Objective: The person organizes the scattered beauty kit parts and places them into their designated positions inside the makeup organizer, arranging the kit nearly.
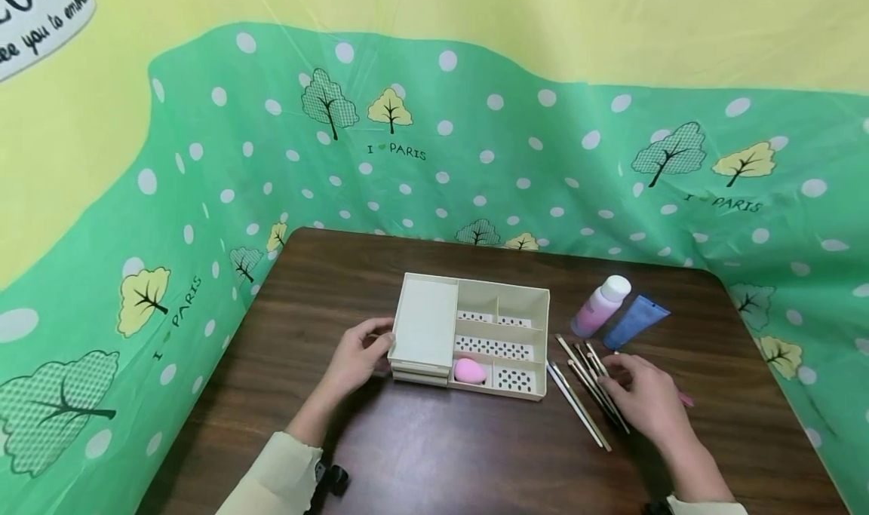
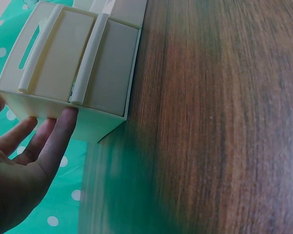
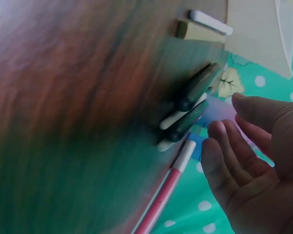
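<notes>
A cream desktop organizer stands on the table, with a covered left part over drawers and open compartments on the right. A pink egg-shaped makeup sponge sits in its front compartment. My left hand touches the organizer's left side, the fingers fairly straight against the wall in the left wrist view. Several makeup brushes lie to the right of the organizer. Over the right-hand brushes hovers my right hand, fingers loosely bent with nothing between them. A pink-handled stick shows below it in the right wrist view.
Behind the brushes stand a pink bottle with a white cap and a blue tube. The dark wooden table backs onto a green and yellow printed curtain.
</notes>
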Demonstrator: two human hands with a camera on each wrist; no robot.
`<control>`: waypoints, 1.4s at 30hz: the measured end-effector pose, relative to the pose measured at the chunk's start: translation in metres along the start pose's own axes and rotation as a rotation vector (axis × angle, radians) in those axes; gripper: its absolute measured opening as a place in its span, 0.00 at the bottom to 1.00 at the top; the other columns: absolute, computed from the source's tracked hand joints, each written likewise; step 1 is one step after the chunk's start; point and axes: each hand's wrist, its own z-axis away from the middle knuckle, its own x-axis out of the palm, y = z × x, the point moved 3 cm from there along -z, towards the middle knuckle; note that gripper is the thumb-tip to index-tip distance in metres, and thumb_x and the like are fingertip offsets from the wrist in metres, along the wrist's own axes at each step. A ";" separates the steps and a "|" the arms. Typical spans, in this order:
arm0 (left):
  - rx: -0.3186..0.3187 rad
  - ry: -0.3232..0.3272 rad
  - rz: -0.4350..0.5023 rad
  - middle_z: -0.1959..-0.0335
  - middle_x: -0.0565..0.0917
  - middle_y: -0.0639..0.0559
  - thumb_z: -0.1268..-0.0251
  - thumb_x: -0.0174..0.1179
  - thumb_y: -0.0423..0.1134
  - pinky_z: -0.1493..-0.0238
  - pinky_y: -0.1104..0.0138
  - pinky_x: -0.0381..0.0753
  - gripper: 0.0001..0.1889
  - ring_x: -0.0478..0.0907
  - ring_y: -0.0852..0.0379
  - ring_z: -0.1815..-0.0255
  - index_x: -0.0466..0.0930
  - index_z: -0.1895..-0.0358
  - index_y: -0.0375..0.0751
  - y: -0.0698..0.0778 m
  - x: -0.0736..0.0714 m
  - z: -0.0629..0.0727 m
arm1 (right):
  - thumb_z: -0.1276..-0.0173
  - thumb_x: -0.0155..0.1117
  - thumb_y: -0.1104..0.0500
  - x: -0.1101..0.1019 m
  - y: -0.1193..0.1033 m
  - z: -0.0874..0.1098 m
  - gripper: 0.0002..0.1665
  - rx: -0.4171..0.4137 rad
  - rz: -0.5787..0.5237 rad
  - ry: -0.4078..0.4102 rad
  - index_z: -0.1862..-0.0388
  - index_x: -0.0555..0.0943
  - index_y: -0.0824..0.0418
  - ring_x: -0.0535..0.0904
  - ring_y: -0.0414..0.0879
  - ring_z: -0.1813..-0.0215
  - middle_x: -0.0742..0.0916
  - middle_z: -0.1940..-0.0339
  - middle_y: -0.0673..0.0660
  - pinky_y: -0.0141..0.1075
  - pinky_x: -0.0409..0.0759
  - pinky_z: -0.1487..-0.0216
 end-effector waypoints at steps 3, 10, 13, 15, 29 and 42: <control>0.000 0.005 -0.003 0.51 0.81 0.36 0.27 0.59 0.33 0.67 0.52 0.94 0.18 0.82 0.56 0.62 0.79 0.37 0.32 -0.002 0.001 0.001 | 0.37 0.75 0.60 0.002 0.007 0.003 0.16 0.022 0.014 -0.007 0.51 0.86 0.63 0.86 0.57 0.61 0.90 0.60 0.60 0.59 0.84 0.60; -0.011 0.012 -0.008 0.53 0.81 0.36 0.27 0.60 0.32 0.66 0.49 0.94 0.17 0.82 0.55 0.63 0.81 0.38 0.34 -0.007 0.003 0.003 | 0.33 0.68 0.59 0.011 0.020 0.009 0.17 0.076 0.031 -0.055 0.48 0.85 0.65 0.85 0.64 0.56 0.89 0.59 0.64 0.60 0.84 0.60; -0.015 0.014 -0.008 0.53 0.81 0.38 0.27 0.60 0.32 0.66 0.49 0.93 0.17 0.82 0.55 0.63 0.81 0.38 0.34 -0.009 0.003 0.004 | 0.32 0.66 0.59 0.013 0.023 0.011 0.16 0.093 0.029 -0.086 0.48 0.85 0.66 0.84 0.68 0.52 0.89 0.56 0.66 0.62 0.84 0.59; -0.014 0.013 -0.005 0.54 0.82 0.38 0.28 0.60 0.32 0.67 0.49 0.93 0.17 0.82 0.55 0.63 0.81 0.38 0.34 -0.009 0.003 0.005 | 0.31 0.66 0.60 0.014 0.025 0.010 0.16 0.095 0.030 -0.095 0.48 0.85 0.66 0.83 0.71 0.50 0.89 0.55 0.67 0.64 0.83 0.57; -0.001 0.030 -0.001 0.54 0.82 0.40 0.28 0.60 0.32 0.68 0.48 0.93 0.17 0.83 0.55 0.63 0.81 0.38 0.35 -0.007 0.003 0.004 | 0.33 0.66 0.65 0.009 0.026 -0.005 0.10 0.063 0.078 -0.128 0.54 0.87 0.63 0.84 0.72 0.53 0.89 0.56 0.68 0.65 0.84 0.58; 0.004 0.030 -0.017 0.54 0.81 0.38 0.28 0.60 0.32 0.68 0.50 0.94 0.18 0.83 0.55 0.64 0.81 0.38 0.35 -0.004 0.001 0.002 | 0.37 0.67 0.65 0.009 0.026 -0.012 0.14 0.082 0.079 -0.145 0.52 0.86 0.65 0.84 0.50 0.64 0.89 0.66 0.54 0.47 0.82 0.67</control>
